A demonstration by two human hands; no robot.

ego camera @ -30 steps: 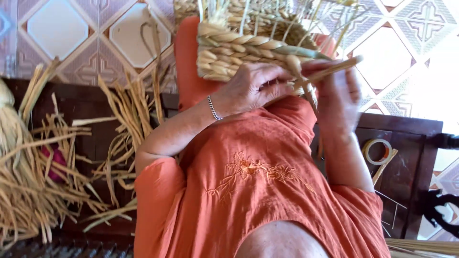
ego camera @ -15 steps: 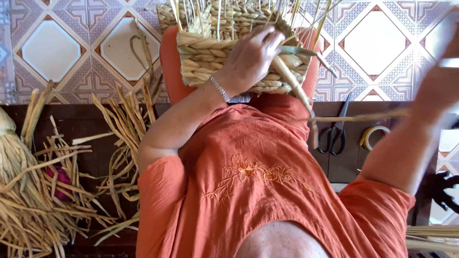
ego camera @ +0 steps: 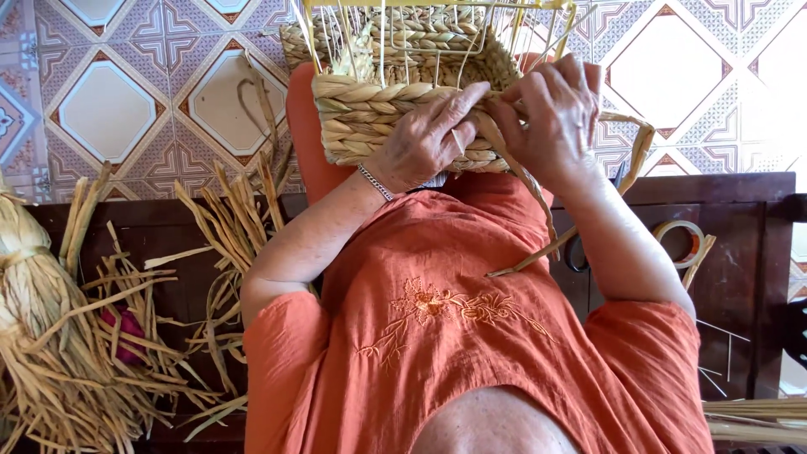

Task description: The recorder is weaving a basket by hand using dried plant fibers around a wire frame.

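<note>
A half-woven basket (ego camera: 403, 92) of thick braided straw rests on the person's orange-clad lap, its long axis running side to side across the knees, with thin pale wire uprights rising from its open rim toward the tiled floor (ego camera: 109, 109). The braid is plump and ropelike, in tan and straw-yellow rows. The left hand (ego camera: 429, 139) presses flat on the near wall of the basket, fingers curled over the weave. The right hand (ego camera: 551, 113), just beside it at the basket's right corner, pinches a flat straw strand (ego camera: 538, 202) that trails from the basket down over the orange dress. Left of the basket, loose dry straw strips (ego camera: 92, 336) lie heaped on the dark wooden desk (ego camera: 740, 219). Right of the basket, a roll of tape (ego camera: 681, 240) sits on the desk, with bare dark wood around it.
</note>
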